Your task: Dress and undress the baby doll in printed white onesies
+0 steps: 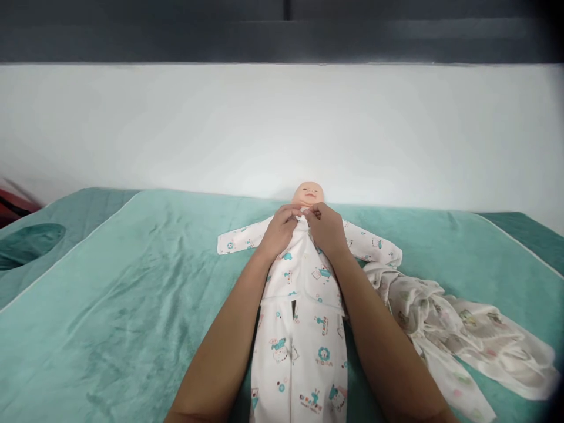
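Observation:
A baby doll (309,191) lies on its back, dressed in a white printed long-sleeved top (288,273) and matching pants (308,364). My left hand (282,229) pinches the top's collar just below the doll's chin. Close beside it, my right hand (326,228) has its fingers closed on the other side of the same collar. Whatever fastener lies between the fingertips is too small to make out. Both sleeves of the top stretch out to the sides, and its front hangs down over the waist of the pants.
Green plush cloth (154,282) covers the bed. Crumpled white printed baby clothes (440,317) lie to the right of the doll. A white wall (220,129) rises behind its head. At the left, the cover has a dark oval opening (33,244), with a red and black object (15,208) beyond.

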Tool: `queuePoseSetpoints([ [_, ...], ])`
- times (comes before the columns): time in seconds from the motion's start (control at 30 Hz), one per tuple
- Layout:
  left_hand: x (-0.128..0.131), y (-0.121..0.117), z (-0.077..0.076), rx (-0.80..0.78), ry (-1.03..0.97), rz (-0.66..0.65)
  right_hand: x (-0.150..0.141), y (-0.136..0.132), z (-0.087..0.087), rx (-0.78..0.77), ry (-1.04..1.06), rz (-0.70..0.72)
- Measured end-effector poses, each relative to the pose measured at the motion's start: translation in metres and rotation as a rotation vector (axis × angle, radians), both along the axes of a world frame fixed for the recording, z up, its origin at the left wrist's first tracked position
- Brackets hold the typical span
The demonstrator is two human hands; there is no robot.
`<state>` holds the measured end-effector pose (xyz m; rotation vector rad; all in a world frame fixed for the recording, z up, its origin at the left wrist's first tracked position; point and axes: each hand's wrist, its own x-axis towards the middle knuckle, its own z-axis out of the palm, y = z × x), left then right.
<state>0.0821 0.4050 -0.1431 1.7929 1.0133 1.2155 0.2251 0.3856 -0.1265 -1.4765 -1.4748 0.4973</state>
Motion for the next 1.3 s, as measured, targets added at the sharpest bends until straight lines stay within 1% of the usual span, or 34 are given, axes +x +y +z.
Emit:
queuePoseSetpoints([
  [0.1, 0.001, -0.005, 0.006, -0.040, -0.009, 0.007, 0.004, 0.001, 0.002, -0.014, 0.021, 0.008],
  [0.17, 0.001, -0.007, 0.009, -0.039, 0.001, -0.004, 0.007, 0.001, 0.003, -0.034, 0.052, 0.025],
  [0.37, 0.004, -0.002, 0.008, -0.019, 0.022, 0.001, 0.009, 0.001, 0.004, -0.053, 0.112, 0.060],
  [0.53, 0.006, -0.002, 0.010, -0.058, 0.040, 0.029, 0.004, 0.001, 0.001, 0.010, 0.125, 0.035],
  [0.63, 0.006, -0.005, 0.013, -0.082, 0.000, 0.067, 0.003, 0.000, 0.000, 0.067, 0.218, 0.063],
  [0.73, 0.007, -0.008, 0.014, -0.056, 0.012, 0.071, 0.004, 0.000, 0.000, 0.115, 0.308, 0.105],
  [0.83, 0.008, -0.008, 0.012, -0.003, 0.030, 0.058, 0.005, 0.000, 0.000, 0.125, 0.341, 0.131],
  [1.07, 0.008, -0.008, 0.011, 0.058, 0.035, 0.062, 0.003, 0.001, 0.002, 0.058, 0.281, 0.085],
  [1.3, 0.009, -0.006, 0.009, 0.035, 0.023, 0.055, 0.001, 0.000, -0.002, 0.071, 0.082, -0.073],
])
